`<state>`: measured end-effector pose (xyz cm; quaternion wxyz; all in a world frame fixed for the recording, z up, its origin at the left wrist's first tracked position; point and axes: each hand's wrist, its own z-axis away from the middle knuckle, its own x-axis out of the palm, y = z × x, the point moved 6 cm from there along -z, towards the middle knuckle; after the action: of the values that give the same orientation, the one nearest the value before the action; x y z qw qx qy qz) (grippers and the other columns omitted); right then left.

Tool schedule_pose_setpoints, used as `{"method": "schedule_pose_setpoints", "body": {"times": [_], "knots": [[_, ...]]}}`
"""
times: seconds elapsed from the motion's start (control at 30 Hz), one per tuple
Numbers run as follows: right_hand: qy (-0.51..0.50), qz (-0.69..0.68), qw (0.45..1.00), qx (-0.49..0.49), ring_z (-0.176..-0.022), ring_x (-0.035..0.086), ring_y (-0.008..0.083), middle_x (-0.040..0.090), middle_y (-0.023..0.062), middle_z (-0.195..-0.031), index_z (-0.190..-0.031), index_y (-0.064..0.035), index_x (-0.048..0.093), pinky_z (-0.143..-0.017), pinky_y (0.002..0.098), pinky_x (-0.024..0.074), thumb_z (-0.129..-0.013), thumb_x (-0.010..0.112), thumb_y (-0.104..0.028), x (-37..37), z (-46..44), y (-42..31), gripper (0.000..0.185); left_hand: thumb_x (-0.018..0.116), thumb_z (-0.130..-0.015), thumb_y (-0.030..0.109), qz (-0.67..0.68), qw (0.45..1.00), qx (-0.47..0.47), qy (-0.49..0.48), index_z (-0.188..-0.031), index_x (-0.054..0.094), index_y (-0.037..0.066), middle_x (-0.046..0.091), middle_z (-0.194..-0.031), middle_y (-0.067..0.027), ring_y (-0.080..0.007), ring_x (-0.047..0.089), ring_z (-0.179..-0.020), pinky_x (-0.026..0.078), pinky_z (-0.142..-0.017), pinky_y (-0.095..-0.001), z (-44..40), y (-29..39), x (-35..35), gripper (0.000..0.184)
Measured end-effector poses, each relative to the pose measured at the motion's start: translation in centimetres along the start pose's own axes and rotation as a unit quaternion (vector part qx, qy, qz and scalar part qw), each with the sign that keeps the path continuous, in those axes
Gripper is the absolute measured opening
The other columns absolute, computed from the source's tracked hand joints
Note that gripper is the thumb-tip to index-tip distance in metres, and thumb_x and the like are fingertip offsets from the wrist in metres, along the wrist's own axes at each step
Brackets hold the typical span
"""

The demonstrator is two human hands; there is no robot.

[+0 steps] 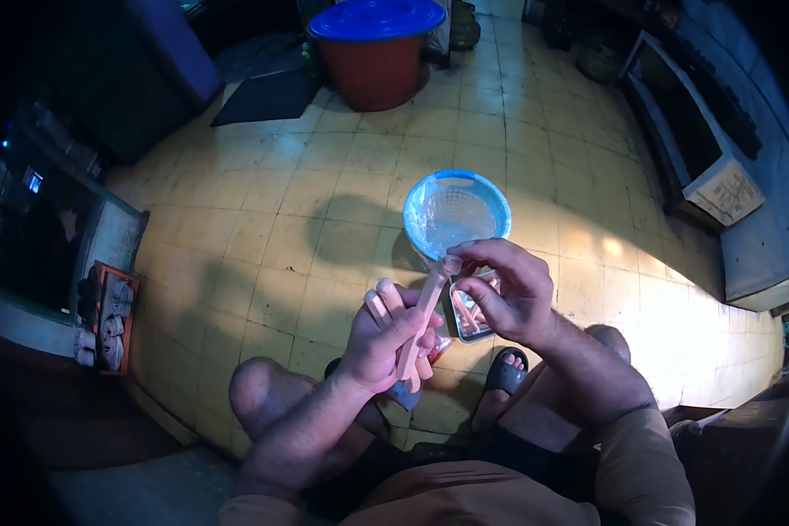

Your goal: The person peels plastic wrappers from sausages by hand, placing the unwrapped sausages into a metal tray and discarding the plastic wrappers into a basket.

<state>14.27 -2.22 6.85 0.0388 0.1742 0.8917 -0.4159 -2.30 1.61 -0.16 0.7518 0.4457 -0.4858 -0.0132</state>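
My left hand (382, 344) is closed around several long, pale pink sausages (423, 317). One of them slants up out of the grip, its upper end looking wrapped in a clear, crinkled casing (451, 264). Thumb and fingers of my right hand (510, 294) are pinched at that end. Below the right hand, partly hidden by it, a small tray (475, 334) on the floor holds more pink sausages. Just beyond stands a blue plastic basket (456, 216) with clear plastic film inside. A small red and white packet (441, 349) shows partly beneath the left hand.
Yellow floor tiles (263, 237) surround me. A large red-brown tub (373, 70) with a blue lid (377, 17) stands farther off, beside a dark mat (267, 95). A shoe rack (114, 320) is at left, a white-framed cabinet (723, 188) at right. My sandalled foot (506, 373) is near the tray.
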Motion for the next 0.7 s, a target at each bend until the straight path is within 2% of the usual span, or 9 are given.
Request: {"method": "schedule_pose_setpoints", "body": {"times": [0.13,0.27,0.33,0.4,0.47,0.53,0.57,0.67,0.7], "knots": [[-0.011,0.07,0.994,-0.085,-0.089,0.068,0.0185,0.067,0.0148,-0.103,-0.109,-0.0012,0.066,-0.071,0.0276,0.0574,-0.078,0.074,0.005,0.0,-0.4,-1.0,0.032,0.07,-0.088,0.02,-0.065,0.998,-0.013,-0.003,-0.112,0.054,-0.003,0.063,-0.087,-0.0104,-0.0137,0.062,-0.07,0.054,-0.064,-0.0291,0.2,-0.4,-0.1,0.037],[0.012,0.067,0.995,-0.071,-0.086,0.067,0.0181,0.066,0.0137,-0.101,-0.101,-0.0025,0.067,-0.069,0.0273,0.057,-0.077,0.074,0.005,-0.4,0.0,-0.7,0.026,0.072,-0.087,0.015,-0.095,0.995,-0.02,-0.009,-0.116,0.052,-0.002,0.063,-0.089,-0.01,-0.0136,0.063,-0.074,0.053,-0.066,-0.0281,0.1,-0.8,0.3,0.04],[0.035,0.051,0.998,-0.033,-0.08,0.064,0.0193,0.063,0.0121,-0.095,-0.094,-0.002,0.063,-0.065,0.028,0.055,-0.078,0.072,0.006,-0.3,0.1,-0.2,0.02,0.076,-0.084,0.018,-0.084,0.996,-0.009,-0.014,-0.116,0.051,-0.002,0.063,-0.085,-0.0102,-0.013,0.063,-0.07,0.054,-0.058,-0.026,0.0,-1.0,1.3,0.046],[0.04,0.088,0.994,-0.045,-0.077,0.062,0.0206,0.061,0.012,-0.092,-0.092,-0.0019,0.06,-0.063,0.0297,0.0528,-0.076,0.072,0.007,0.1,0.2,-0.5,0.021,0.078,-0.082,0.019,-0.078,0.997,-0.005,-0.017,-0.116,0.05,-0.002,0.063,-0.083,-0.0103,-0.0127,0.063,-0.068,0.054,-0.054,-0.025,-0.1,-1.2,1.6,0.049],[0.044,0.124,0.99,-0.059,-0.074,0.059,0.0219,0.059,0.0119,-0.089,-0.09,-0.0018,0.058,-0.06,0.0314,0.0507,-0.075,0.071,0.009,0.5,0.1,-0.7,0.023,0.077,-0.083,0.019,-0.143,0.989,0.04,-0.02,-0.11,0.054,-0.003,0.063,-0.079,-0.0093,-0.0127,0.063,-0.067,0.053,-0.053,-0.0242,-0.2,-1.0,1.5,0.042],[0.015,0.182,0.977,-0.109,-0.072,0.056,0.0247,0.056,0.0118,-0.085,-0.09,-0.002,0.055,-0.058,0.034,0.0467,-0.068,0.069,0.01,1.4,0.2,-1.1,0.029,0.076,-0.084,0.019,-0.149,0.988,0.031,-0.014,-0.106,0.056,-0.003,0.062,-0.077,-0.0088,-0.0125,0.062,-0.065,0.051,-0.052,-0.0237,0.0,-0.8,1.2,0.037],[0.007,0.199,0.97,-0.141,-0.073,0.055,0.0259,0.054,0.0108,-0.084,-0.091,-0.0019,0.058,-0.059,0.0353,0.0458,-0.061,0.07,0.004,1.8,0.4,-1.3,0.033,0.075,-0.085,0.019,-0.156,0.987,0.022,-0.009,-0.101,0.057,-0.003,0.062,-0.075,-0.0084,-0.0124,0.062,-0.064,0.05,-0.051,-0.0233,0.0,-0.7,1.0,0.032],[-0.017,0.247,0.944,-0.219,-0.074,0.054,0.0261,0.053,0.0091,-0.084,-0.093,-0.0017,0.06,-0.06,0.035,0.046,-0.06,0.071,-0.005,2.7,0.4,-2.4,0.035,0.071,-0.09,0.017,-0.092,0.994,0.063,-0.002,-0.098,0.058,-0.001,0.058,-0.069,-0.006,-0.011,0.055,-0.052,0.042,-0.044,-0.021,0.0,-1.1,1.0,0.024],[-0.014,0.246,0.941,-0.232,-0.076,0.054,0.0268,0.051,0.0088,-0.084,-0.094,-0.0011,0.062,-0.061,0.0343,0.0463,-0.06,0.07,-0.011,2.6,0.3,-2.4,0.037,0.07,-0.09,0.018,-0.066,0.998,0.02,0.008,-0.097,0.058,-0.001,0.058,-0.07,-0.0073,-0.0119,0.056,-0.054,0.042,-0.044,-0.0215,0.4,-1.3,0.8,0.023]]}}
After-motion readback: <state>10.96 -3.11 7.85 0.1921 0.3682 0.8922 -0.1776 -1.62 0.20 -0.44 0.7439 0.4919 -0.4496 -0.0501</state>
